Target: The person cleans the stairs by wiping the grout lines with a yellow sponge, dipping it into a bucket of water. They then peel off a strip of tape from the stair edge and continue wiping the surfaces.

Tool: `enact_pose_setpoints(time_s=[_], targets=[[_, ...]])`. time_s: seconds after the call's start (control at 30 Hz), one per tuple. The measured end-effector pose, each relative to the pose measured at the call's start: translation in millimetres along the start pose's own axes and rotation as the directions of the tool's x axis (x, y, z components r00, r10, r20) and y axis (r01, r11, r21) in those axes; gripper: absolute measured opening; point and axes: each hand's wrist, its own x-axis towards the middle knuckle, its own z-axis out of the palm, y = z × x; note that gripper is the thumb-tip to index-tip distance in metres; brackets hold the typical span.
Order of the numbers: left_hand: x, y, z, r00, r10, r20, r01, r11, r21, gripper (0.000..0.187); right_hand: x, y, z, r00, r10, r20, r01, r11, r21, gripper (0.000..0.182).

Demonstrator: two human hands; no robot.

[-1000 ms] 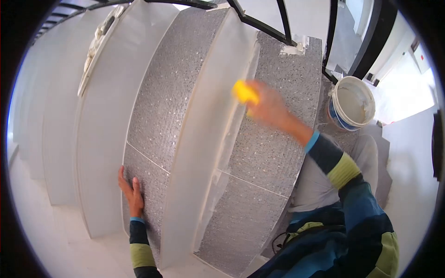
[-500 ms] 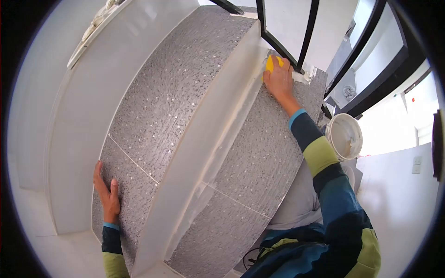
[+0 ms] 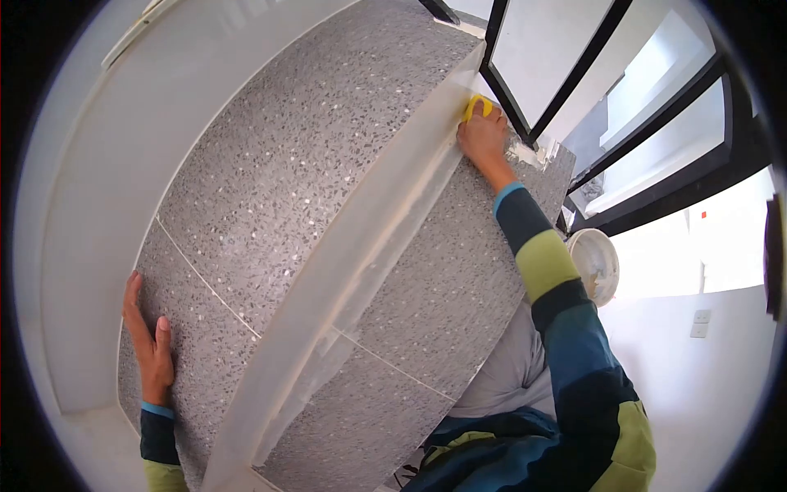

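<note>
My right hand [image 3: 484, 141] is closed around a yellow sponge [image 3: 477, 107], partly hidden by the fingers. It is at the far end of the white riser [image 3: 361, 217], by the inner corner where riser and lower step [image 3: 410, 312] meet. A pale, wet-looking smear [image 3: 328, 357] runs along that joint. On the speckled grey upper step [image 3: 270, 164] rests my left hand [image 3: 152, 348], near the curved wall, its thumb and fingers apart with nothing in them.
Black metal railing bars [image 3: 512, 107] stand just beyond my right hand, with whitish residue [image 3: 525, 152] at their foot. A white bucket [image 3: 594, 266] stands beside my right sleeve. The curved white wall [image 3: 106, 205] borders the upper step on the left.
The view has shifted, so the stairs sit differently in frame. My right hand has turned slightly with the sponge and is closer to the riser. My left hand stays on the upper step.
</note>
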Motion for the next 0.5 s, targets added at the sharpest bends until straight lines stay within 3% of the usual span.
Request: enact_pose_setpoints(time_s=[0.2,0.3,0.37,0.4,0.47,0.5], targets=[[-0.8,0.0,0.8,1.000,-0.010,0.009,0.010,0.999,0.041,0.072,-10.9,-5.0,-6.9,0.985,-0.085,0.153,0.079,0.996,0.044,0.037],[0.2,-1.5,0.6,1.000,-0.007,-0.015,0.007,1.000,0.025,0.072,-76.4,-15.9,-28.8,0.921,-0.334,0.201,0.314,0.941,0.126,0.040],[-2.2,-8.1,1.6,0.999,0.032,-0.025,-0.030,0.997,0.072,0.071,-97.3,-15.9,-102.7,0.771,-0.496,0.399,0.317,0.843,0.434,0.038],[-3.7,-12.1,1.8,1.000,0.016,-0.027,-0.014,0.998,0.064,0.071,-82.8,-12.5,-131.4,0.761,-0.507,0.404,0.330,0.839,0.432,0.038],[-3.3,-15.9,2.7,1.000,0.030,-0.007,-0.029,0.996,0.087,0.069,-54.1,-1.0,-170.7,0.473,-0.427,0.770,0.351,0.894,0.280,0.035],[-2.4,-12.6,1.9,1.000,0.027,-0.014,-0.026,0.997,0.077,0.068,-45.5,1.0,-170.0,0.448,-0.427,0.785,0.360,0.890,0.280,0.035]])
